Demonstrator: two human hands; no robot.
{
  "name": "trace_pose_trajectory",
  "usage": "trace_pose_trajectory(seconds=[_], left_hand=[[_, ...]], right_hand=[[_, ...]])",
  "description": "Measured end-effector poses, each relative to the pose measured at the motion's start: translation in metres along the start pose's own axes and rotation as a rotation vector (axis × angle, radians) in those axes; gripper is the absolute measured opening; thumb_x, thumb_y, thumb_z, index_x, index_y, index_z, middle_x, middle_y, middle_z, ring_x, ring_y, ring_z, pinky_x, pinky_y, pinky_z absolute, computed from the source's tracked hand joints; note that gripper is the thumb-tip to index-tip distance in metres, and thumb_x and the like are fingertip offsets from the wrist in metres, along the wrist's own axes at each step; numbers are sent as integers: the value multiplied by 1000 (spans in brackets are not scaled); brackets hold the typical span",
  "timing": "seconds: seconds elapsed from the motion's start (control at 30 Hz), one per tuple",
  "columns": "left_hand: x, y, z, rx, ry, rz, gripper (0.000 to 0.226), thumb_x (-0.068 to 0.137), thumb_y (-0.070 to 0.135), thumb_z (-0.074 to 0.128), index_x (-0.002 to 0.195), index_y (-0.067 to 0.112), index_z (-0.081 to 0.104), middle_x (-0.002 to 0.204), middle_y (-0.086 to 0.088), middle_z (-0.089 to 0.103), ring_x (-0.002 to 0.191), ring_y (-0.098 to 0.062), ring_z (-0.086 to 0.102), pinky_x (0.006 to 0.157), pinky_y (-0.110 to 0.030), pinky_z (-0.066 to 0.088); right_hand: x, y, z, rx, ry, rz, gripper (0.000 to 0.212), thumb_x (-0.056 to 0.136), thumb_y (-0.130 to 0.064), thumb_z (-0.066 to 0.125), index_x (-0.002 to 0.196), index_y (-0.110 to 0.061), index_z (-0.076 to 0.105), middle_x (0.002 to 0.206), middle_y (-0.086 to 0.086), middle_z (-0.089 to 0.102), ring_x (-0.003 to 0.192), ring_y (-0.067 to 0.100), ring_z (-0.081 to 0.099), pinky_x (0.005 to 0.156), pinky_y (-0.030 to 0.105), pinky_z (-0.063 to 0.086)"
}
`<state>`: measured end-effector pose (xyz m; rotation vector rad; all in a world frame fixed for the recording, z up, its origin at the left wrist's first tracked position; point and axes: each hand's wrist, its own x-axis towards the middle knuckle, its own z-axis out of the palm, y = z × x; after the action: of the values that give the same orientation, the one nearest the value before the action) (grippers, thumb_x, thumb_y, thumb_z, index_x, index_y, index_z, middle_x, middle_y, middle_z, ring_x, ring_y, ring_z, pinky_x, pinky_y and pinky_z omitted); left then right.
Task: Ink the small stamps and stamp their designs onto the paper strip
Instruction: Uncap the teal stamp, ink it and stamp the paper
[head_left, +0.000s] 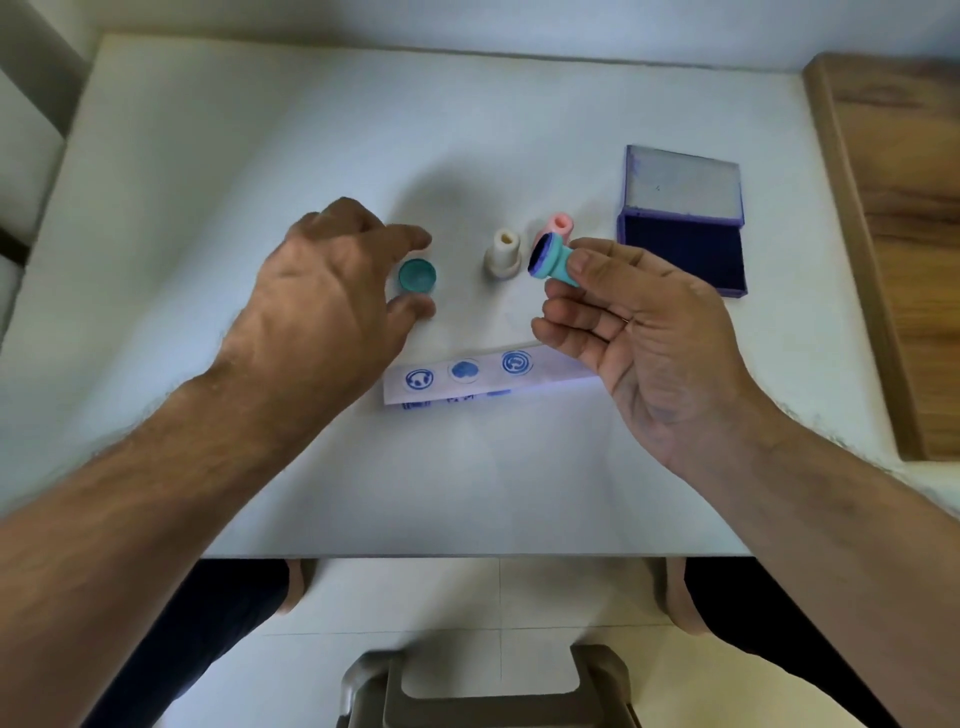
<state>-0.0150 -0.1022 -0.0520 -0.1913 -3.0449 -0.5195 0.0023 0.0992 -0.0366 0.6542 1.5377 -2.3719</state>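
My right hand (639, 332) holds a teal stamp (551, 261) by its handle, its blue-inked face turned to the left, above the table. My left hand (332, 291) hovers with fingers spread around a teal round cap (417, 276) lying on the table; whether it touches the cap I cannot tell. A white stamp (504, 255) stands upright in the middle, and a pink stamp (557, 226) stands just behind the teal one. The paper strip (483, 379) lies below them with three blue round prints on it. An open blue ink pad (681, 254) sits at the right.
The ink pad's lid (683, 187) stands open behind the pad. A wooden surface (898, 249) borders the white table (260, 130) on the right. The table's front edge runs just above my knees, and a grey stool (488, 686) stands on the floor below.
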Motion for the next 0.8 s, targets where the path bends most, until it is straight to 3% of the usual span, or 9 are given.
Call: trace_pose_trajectory(seconds=[0.13,0.27,0.43,0.5,0.63,0.7,0.8], left_hand=[[1,1,2,9,-21,27,29,87,27,68,116,23,70,103,-7,64,89,-31,62,75,-33,47],[3,5,-3,-63,-46,-65,23,79,33,68,102,29,71,90,6,63,79,-17,63,71,-28,49],[3,19,-15,-362,-59,-237,18,73,33,72,90,35,71,76,14,68,68,1,64,57,1,40],[2,23,-18,-462,-57,-240,20,74,32,72,93,38,72,76,15,70,69,4,64,59,3,40],[3,26,-18,-706,-60,-247,23,76,27,74,92,43,76,79,13,72,66,-1,64,62,-12,46],[5,26,-17,-851,-71,-293,19,74,22,77,87,37,77,76,10,71,67,-13,66,61,-19,50],[6,26,-17,-1033,-58,-354,13,69,19,79,79,25,76,76,-1,69,74,-27,69,83,-44,59]], right_hand=[[2,1,-1,-4,-23,7,9,84,-1,66,89,-7,68,78,14,67,63,21,65,67,36,60],[3,3,-3,-38,-29,14,16,82,3,66,91,-9,69,82,15,68,67,22,65,68,36,60],[6,7,-4,-135,-17,32,20,88,2,60,102,-7,70,85,12,73,67,17,67,68,33,61],[6,6,-4,-150,-8,40,17,89,1,60,100,-5,71,85,11,74,68,17,67,69,34,61],[6,7,-6,-165,-8,40,19,87,3,61,100,-8,71,94,15,74,74,21,70,70,35,61],[5,8,-6,-168,-20,35,20,85,4,63,96,-10,72,96,17,74,77,23,70,70,35,61],[5,8,-6,-169,-41,29,22,84,7,62,95,-10,71,95,16,74,78,24,71,71,36,61]])
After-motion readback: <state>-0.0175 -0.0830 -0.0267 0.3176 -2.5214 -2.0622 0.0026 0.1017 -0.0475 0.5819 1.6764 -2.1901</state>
